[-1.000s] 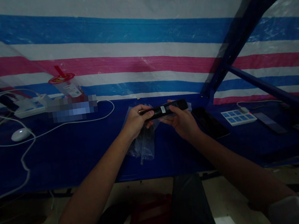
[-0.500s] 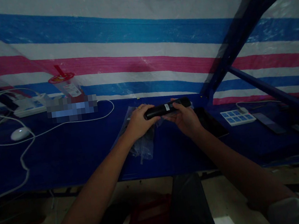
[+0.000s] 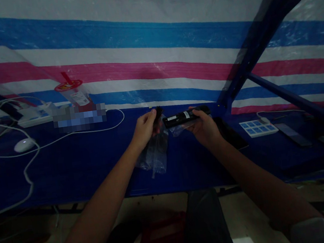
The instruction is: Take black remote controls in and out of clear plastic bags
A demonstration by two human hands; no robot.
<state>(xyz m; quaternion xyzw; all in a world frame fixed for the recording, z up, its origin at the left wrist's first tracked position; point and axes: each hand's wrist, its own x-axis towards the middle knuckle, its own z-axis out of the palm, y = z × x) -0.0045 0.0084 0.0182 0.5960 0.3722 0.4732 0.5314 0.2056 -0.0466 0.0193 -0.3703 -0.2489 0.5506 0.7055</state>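
Observation:
My right hand (image 3: 206, 129) is closed around a long black handheld device (image 3: 179, 117), thumb on top. The device lies nearly level above the table and has a small white label midway and another pale strip near its left end. Clear plastic film (image 3: 177, 129) hangs beneath it. Just left of the device, my left hand (image 3: 145, 128) pinches a small dark piece (image 3: 158, 114) with a jagged edge; its exact kind is unclear. Below that hand a clear plastic bag (image 3: 157, 156) lies on the blue table (image 3: 96, 166).
A dark flat tablet-like object (image 3: 231, 134) lies beside my right wrist. Farther right are a white power strip (image 3: 258, 128) and a grey phone-like slab (image 3: 293, 135). On the left are a lidded cup (image 3: 76, 96), a white mouse (image 3: 24, 145) and loose white cables (image 3: 27, 175).
My left hand has come away from the device's left end, moving slightly left with a small dark piece. The device's left end and its pale strip now show.

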